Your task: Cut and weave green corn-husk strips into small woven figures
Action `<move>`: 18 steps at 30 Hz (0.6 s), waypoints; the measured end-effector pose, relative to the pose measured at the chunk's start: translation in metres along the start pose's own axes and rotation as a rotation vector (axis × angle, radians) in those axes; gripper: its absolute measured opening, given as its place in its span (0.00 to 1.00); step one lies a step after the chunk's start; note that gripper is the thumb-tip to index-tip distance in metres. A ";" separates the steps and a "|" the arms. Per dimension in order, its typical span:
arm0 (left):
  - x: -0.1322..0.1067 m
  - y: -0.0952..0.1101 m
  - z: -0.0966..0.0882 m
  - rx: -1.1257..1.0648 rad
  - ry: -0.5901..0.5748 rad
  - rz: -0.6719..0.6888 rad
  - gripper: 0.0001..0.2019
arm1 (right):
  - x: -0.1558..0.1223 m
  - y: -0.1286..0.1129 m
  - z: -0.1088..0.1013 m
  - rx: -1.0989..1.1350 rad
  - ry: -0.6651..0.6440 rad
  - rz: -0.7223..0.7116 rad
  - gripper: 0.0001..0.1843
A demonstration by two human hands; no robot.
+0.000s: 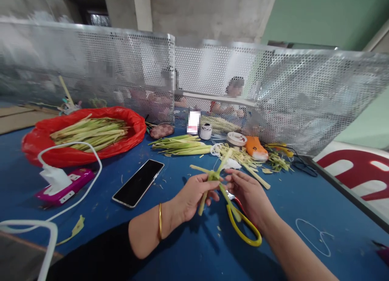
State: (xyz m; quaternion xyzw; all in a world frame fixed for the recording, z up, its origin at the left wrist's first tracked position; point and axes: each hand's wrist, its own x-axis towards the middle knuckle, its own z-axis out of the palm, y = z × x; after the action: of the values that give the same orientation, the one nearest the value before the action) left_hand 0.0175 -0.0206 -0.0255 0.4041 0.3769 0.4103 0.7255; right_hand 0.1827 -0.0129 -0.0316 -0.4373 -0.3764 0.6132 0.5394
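In the head view, my left hand (194,194) pinches a small knot of folded green leaf strips (214,175) between thumb and fingers. Strip ends stick out from the knot upward, to the left and downward. My right hand (244,190) is close on the knot's right side, its fingers curled and the fingertips together; what they pinch is hidden. Below the right hand is a pair of scissors (259,239) with a yellow handle loop, a red part and some shiny metal. Whether the scissors lie on the table or hang from that hand, I cannot tell.
A red plastic bag (133,121) of leaf strips stands left. Behind my hands lie a leaf bundle (182,145), tape roll (237,139), orange packet (255,147) and scraps. A phone (138,184) and purple power strip (68,188) lie left. People sit behind a perforated metal screen (206,66).
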 end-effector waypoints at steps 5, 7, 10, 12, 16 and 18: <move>0.001 0.005 -0.001 -0.201 0.053 0.095 0.09 | -0.013 0.008 0.011 -0.348 -0.272 0.096 0.17; 0.000 0.005 -0.001 -0.215 0.065 0.117 0.08 | -0.018 0.013 0.015 -0.380 -0.372 0.092 0.17; -0.001 0.001 0.000 -0.184 0.034 0.168 0.08 | -0.021 0.021 0.019 -0.436 -0.331 -0.008 0.18; 0.001 -0.004 0.001 -0.169 0.010 0.199 0.08 | -0.021 0.025 0.022 -0.441 -0.256 -0.093 0.18; 0.004 -0.011 0.002 -0.153 -0.013 0.209 0.10 | -0.023 0.028 0.028 -0.393 -0.215 -0.106 0.16; 0.005 -0.011 0.002 -0.134 0.011 0.175 0.12 | -0.024 0.027 0.028 -0.371 -0.217 -0.060 0.16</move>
State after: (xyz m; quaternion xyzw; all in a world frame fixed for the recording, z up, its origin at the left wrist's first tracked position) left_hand 0.0245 -0.0205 -0.0358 0.3836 0.3159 0.4986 0.7103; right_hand 0.1477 -0.0402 -0.0445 -0.4492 -0.5514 0.5607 0.4241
